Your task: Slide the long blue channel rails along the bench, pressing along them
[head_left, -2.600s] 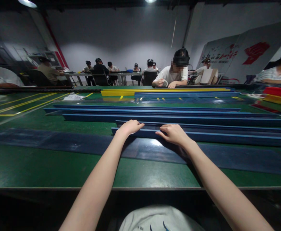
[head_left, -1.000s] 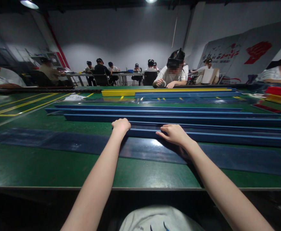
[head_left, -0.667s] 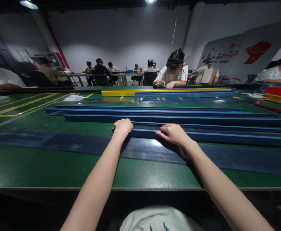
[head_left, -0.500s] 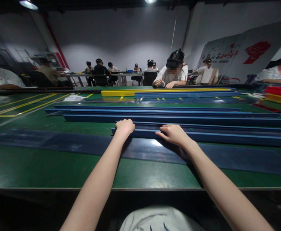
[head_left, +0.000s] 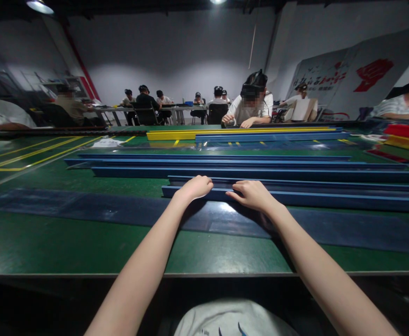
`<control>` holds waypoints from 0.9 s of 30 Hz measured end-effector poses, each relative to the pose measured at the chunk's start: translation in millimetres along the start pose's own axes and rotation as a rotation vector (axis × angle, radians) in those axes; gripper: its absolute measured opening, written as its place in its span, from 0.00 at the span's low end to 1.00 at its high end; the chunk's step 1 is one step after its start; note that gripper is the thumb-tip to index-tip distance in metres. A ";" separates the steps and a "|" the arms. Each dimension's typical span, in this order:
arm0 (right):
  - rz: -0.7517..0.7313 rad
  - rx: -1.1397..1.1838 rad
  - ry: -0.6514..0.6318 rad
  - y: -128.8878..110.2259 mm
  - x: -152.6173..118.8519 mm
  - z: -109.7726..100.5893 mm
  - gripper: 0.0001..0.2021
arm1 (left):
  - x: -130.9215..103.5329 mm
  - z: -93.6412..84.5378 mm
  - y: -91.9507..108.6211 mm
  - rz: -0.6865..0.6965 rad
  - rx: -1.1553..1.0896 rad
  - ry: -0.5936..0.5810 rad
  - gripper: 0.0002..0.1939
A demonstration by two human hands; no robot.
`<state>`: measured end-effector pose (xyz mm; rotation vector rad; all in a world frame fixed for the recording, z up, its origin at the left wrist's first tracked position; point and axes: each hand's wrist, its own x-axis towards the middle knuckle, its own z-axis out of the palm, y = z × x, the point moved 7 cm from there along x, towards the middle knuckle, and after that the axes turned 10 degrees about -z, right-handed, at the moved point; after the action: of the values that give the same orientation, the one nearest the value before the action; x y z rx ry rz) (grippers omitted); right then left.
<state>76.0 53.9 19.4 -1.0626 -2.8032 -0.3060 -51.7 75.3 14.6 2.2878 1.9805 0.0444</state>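
A long blue U-shaped channel (head_left: 330,201) lies crosswise before me, its two raised walls running off to the right. My left hand (head_left: 197,186) is closed over it near its left end; the fingertips are turned down between the walls and hidden. A short way to the right, my right hand (head_left: 251,193) is bent over the same channel, thumb along the near wall and fingers curled inside. Whatever the left fingers press or hold cannot be made out. Nearer to me, a flat, shiny dark-blue strip (head_left: 95,209) lies under both forearms.
Beyond the channel lie more long blue channels (head_left: 137,172) and a yellow one (head_left: 171,136) on the green table (head_left: 127,252). Red and yellow bins (head_left: 405,140) stand at the right. Across the table a person (head_left: 235,112) works with both hands. Several people sit further back.
My left hand has slid right along the channel, closer to my right hand. The right hand and the channel stay about where they were.
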 end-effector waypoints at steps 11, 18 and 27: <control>-0.007 -0.005 0.011 0.2 -0.5 0.3 0.22 | 0.4 -1.1 -0.6 0.041 -0.086 -0.001 0.19; -0.010 -0.010 0.022 -0.3 -0.3 -0.5 0.22 | 1.0 -3.2 -22.5 -0.066 -0.073 -0.064 0.17; -0.009 -0.003 0.014 -0.1 -0.3 0.3 0.22 | -5.9 -10.0 -40.7 -0.248 0.024 -0.106 0.20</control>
<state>76.1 53.7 19.1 -1.0447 -2.7967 -0.3180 -93.5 75.8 20.5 1.9949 2.2008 -0.1208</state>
